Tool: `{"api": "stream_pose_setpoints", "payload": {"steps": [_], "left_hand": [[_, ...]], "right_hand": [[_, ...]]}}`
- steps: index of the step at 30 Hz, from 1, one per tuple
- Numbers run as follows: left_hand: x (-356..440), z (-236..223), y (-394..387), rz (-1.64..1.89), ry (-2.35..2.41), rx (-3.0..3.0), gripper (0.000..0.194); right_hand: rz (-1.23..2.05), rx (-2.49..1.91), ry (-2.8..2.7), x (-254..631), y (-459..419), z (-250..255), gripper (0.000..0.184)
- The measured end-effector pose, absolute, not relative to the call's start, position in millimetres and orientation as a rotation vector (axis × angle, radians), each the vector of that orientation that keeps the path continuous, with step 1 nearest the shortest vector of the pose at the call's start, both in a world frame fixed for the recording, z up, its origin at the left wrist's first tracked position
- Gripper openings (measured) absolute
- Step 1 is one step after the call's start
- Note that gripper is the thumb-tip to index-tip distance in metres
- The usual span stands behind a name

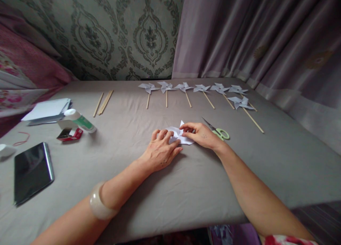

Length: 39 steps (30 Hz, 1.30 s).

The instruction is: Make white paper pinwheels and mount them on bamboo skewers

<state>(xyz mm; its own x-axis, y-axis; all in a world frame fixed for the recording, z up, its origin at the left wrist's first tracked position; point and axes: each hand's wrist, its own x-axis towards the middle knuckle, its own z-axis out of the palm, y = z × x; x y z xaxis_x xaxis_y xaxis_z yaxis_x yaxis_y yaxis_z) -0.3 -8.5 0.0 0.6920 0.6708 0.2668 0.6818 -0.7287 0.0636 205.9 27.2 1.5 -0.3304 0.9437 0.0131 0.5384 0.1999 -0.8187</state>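
A white paper pinwheel [188,141], partly folded and without a stick, lies on the grey cloth in front of me. Its middle is mostly covered by my fingers. My left hand [162,151] is bent over the near left side, fingertips pressing the paper to the table. From the right, my right hand [199,134] pinches a flap near the centre between thumb and forefinger. Just beyond that hand lie scissors [221,133] with light green handles, their blades pointing away to the left.
Several finished pinwheels [183,87] on wooden sticks line the back right. Loose sticks [106,102] lie at back left. Further left are a paper stack [46,110], a glue bottle [81,120] leaning by a small red box [69,133], and a dark tablet [33,172].
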Motion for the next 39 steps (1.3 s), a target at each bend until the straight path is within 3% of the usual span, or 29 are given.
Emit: {"api": "stream_pose_setpoints", "payload": {"steps": [39], "left_hand": [[0.7,1.1,-9.2,-0.4,-1.151,-2.86,0.043]], "right_hand": [[0.875,-1.432,-1.998,197.1,30.9,-3.8,0.018]]}}
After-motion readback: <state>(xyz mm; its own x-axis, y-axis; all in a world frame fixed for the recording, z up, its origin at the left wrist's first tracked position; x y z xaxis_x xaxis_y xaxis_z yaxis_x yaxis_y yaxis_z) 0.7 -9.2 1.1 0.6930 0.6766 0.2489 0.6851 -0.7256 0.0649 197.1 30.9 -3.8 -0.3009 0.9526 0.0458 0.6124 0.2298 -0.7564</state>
